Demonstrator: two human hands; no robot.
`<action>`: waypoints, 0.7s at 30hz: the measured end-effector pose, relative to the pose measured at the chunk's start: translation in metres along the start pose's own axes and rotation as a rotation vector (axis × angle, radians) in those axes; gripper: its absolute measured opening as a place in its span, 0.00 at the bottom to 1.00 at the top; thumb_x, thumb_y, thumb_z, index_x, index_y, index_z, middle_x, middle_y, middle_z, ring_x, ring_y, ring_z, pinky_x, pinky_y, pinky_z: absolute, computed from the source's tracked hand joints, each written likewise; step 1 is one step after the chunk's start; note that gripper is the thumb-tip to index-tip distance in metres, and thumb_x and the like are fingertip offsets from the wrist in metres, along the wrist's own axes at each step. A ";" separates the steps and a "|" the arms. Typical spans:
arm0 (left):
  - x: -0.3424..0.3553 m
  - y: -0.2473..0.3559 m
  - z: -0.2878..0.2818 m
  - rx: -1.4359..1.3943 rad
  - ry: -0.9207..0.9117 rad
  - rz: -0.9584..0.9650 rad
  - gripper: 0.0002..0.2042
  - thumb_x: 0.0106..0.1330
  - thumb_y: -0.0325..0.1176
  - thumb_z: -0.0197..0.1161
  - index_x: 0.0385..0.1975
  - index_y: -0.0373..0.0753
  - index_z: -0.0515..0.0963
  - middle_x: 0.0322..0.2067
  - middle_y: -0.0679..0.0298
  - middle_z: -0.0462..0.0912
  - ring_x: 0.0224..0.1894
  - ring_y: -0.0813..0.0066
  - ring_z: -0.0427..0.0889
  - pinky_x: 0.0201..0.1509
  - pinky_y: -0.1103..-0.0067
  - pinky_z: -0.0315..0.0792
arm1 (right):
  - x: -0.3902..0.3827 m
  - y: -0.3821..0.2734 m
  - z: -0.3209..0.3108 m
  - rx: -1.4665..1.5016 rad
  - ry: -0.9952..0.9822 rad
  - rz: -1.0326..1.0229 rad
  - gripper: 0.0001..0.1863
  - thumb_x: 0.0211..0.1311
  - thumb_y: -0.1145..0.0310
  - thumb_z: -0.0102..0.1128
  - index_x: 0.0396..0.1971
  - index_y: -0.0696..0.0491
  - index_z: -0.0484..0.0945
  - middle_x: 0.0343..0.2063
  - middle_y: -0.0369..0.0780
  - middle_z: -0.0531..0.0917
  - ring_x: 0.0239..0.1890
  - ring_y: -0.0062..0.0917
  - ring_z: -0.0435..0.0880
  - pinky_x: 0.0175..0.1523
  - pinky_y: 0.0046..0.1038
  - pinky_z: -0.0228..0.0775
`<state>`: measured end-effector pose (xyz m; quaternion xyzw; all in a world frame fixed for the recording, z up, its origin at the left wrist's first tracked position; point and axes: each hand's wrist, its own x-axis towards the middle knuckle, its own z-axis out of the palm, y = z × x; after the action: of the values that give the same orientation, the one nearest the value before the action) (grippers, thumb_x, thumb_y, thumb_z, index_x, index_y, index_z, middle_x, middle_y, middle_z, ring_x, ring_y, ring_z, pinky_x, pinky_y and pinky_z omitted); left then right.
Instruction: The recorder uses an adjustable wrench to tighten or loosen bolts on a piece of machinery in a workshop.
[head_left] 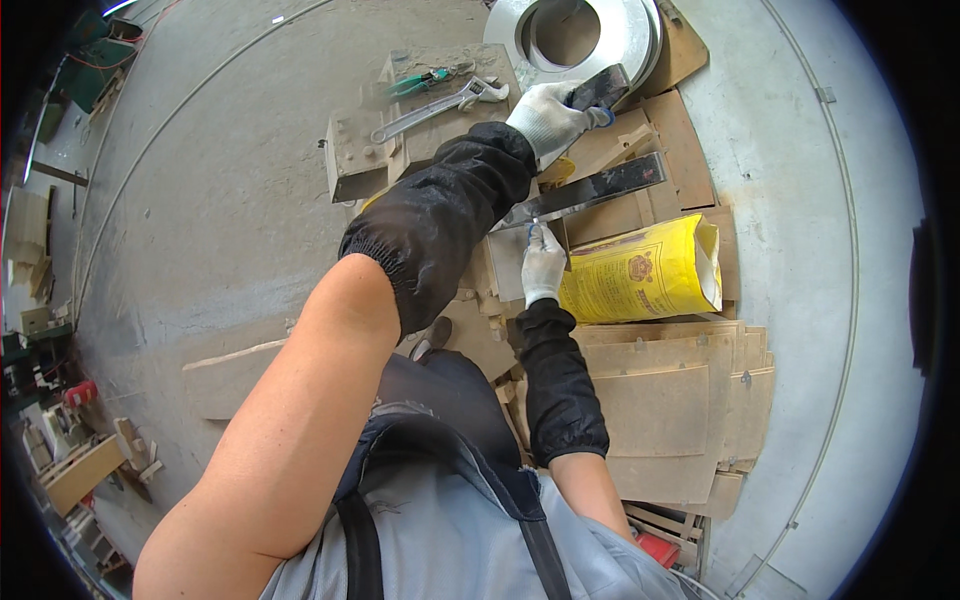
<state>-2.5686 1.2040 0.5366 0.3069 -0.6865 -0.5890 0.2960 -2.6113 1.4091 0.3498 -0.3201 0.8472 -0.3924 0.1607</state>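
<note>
My left hand (pixel 552 120), in a white glove, is wrapped round a dark, rectangular block-like object (pixel 600 88). It is held above a long dark metal bar (pixel 615 188), which lies aslant across the work spot. Just below that bar is my right hand (pixel 543 262), also gloved in white, with its fingers closed at the bar's near edge. Whatever those fingers pinch is too small to name. Beside the right hand lies a yellow printed bag (pixel 645 270), its open end facing right. Black sleeve covers sit on both forearms.
An adjustable wrench (pixel 440 108) and green-handled pliers (pixel 428 80) lie on a dusty metal block (pixel 360 150) to the left. Large rings of metal strip (pixel 608 45) stand at the back. Stacked brown boards (pixel 660 410) are at the right, near a pale wall (pixel 780 250).
</note>
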 end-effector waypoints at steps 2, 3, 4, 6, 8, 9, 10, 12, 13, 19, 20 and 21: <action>-0.004 0.000 0.002 0.002 0.005 0.108 0.16 0.65 0.44 0.73 0.39 0.34 0.84 0.29 0.64 0.84 0.32 0.75 0.79 0.42 0.74 0.75 | 0.004 0.010 -0.003 -0.090 0.007 -0.105 0.16 0.76 0.58 0.55 0.47 0.53 0.85 0.38 0.52 0.88 0.42 0.53 0.86 0.46 0.46 0.77; -0.004 0.000 0.001 0.005 0.002 0.105 0.16 0.65 0.44 0.73 0.39 0.34 0.84 0.29 0.64 0.84 0.32 0.75 0.79 0.42 0.74 0.75 | 0.008 0.015 -0.006 -0.179 0.016 -0.214 0.14 0.75 0.60 0.56 0.47 0.52 0.85 0.37 0.51 0.88 0.41 0.52 0.86 0.45 0.46 0.78; -0.005 0.000 -0.001 -0.008 -0.011 0.059 0.16 0.65 0.43 0.73 0.39 0.34 0.84 0.29 0.64 0.84 0.33 0.75 0.79 0.43 0.75 0.75 | 0.017 0.021 -0.016 -0.176 0.013 -0.211 0.14 0.75 0.60 0.56 0.47 0.52 0.85 0.37 0.51 0.88 0.41 0.52 0.86 0.45 0.46 0.78; -0.002 -0.001 -0.004 -0.017 -0.028 0.019 0.16 0.64 0.43 0.73 0.39 0.34 0.84 0.29 0.64 0.84 0.33 0.74 0.79 0.43 0.75 0.75 | 0.048 0.032 -0.044 -0.236 -0.197 -0.639 0.12 0.70 0.64 0.60 0.49 0.49 0.86 0.37 0.48 0.89 0.40 0.46 0.88 0.44 0.43 0.80; 0.000 -0.004 0.004 0.004 -0.017 0.081 0.16 0.64 0.43 0.73 0.39 0.34 0.84 0.29 0.64 0.83 0.34 0.75 0.79 0.44 0.76 0.74 | 0.086 0.039 -0.069 -0.329 -0.318 -0.729 0.13 0.67 0.67 0.61 0.49 0.47 0.86 0.38 0.46 0.89 0.41 0.42 0.89 0.45 0.40 0.81; -0.001 -0.004 0.006 -0.032 -0.016 0.078 0.15 0.65 0.41 0.72 0.40 0.34 0.84 0.30 0.66 0.83 0.34 0.75 0.78 0.45 0.76 0.73 | 0.094 0.040 -0.073 -0.412 -0.455 -0.824 0.14 0.64 0.69 0.63 0.49 0.46 0.86 0.39 0.44 0.90 0.41 0.39 0.89 0.46 0.38 0.82; -0.003 -0.007 0.002 -0.025 -0.019 0.071 0.15 0.65 0.41 0.72 0.40 0.34 0.84 0.30 0.66 0.83 0.34 0.75 0.78 0.45 0.76 0.73 | 0.089 0.035 -0.071 -0.402 -0.458 -0.819 0.14 0.64 0.69 0.63 0.49 0.46 0.86 0.39 0.44 0.90 0.41 0.39 0.89 0.46 0.38 0.82; -0.001 -0.012 -0.007 -0.010 0.023 0.080 0.14 0.66 0.40 0.72 0.41 0.35 0.84 0.31 0.67 0.82 0.35 0.76 0.77 0.45 0.76 0.73 | 0.082 0.017 -0.066 -0.345 -0.468 -0.777 0.16 0.61 0.71 0.62 0.49 0.45 0.86 0.42 0.41 0.90 0.44 0.35 0.89 0.48 0.34 0.82; -0.001 -0.012 -0.008 -0.017 0.010 0.065 0.14 0.66 0.40 0.72 0.42 0.35 0.84 0.31 0.67 0.83 0.35 0.76 0.77 0.46 0.76 0.73 | 0.077 0.021 -0.065 -0.362 -0.412 -0.793 0.17 0.60 0.72 0.62 0.49 0.45 0.86 0.45 0.39 0.89 0.46 0.33 0.89 0.50 0.33 0.82; -0.003 -0.008 -0.004 0.020 -0.020 0.012 0.15 0.66 0.41 0.73 0.41 0.35 0.85 0.29 0.66 0.82 0.33 0.77 0.77 0.44 0.76 0.73 | 0.071 0.010 -0.073 -0.268 -0.357 -0.722 0.12 0.65 0.69 0.62 0.47 0.46 0.87 0.39 0.42 0.90 0.43 0.38 0.89 0.48 0.34 0.82; 0.002 -0.011 -0.004 0.026 -0.017 0.012 0.15 0.66 0.41 0.72 0.42 0.35 0.85 0.28 0.66 0.83 0.33 0.77 0.77 0.43 0.76 0.74 | 0.073 0.002 -0.077 -0.239 -0.367 -0.704 0.11 0.67 0.68 0.62 0.45 0.48 0.87 0.37 0.44 0.89 0.42 0.40 0.89 0.47 0.34 0.81; 0.003 -0.015 -0.005 -0.017 0.013 0.083 0.16 0.67 0.42 0.72 0.43 0.36 0.85 0.29 0.65 0.84 0.32 0.77 0.78 0.42 0.76 0.74 | 0.071 -0.004 -0.073 -0.140 -0.357 -0.636 0.11 0.70 0.65 0.61 0.45 0.51 0.87 0.36 0.48 0.88 0.42 0.45 0.88 0.46 0.36 0.81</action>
<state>-2.5653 1.1965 0.5230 0.2792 -0.6916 -0.5801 0.3274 -2.7006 1.4010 0.3981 -0.6409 0.6888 -0.3019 0.1538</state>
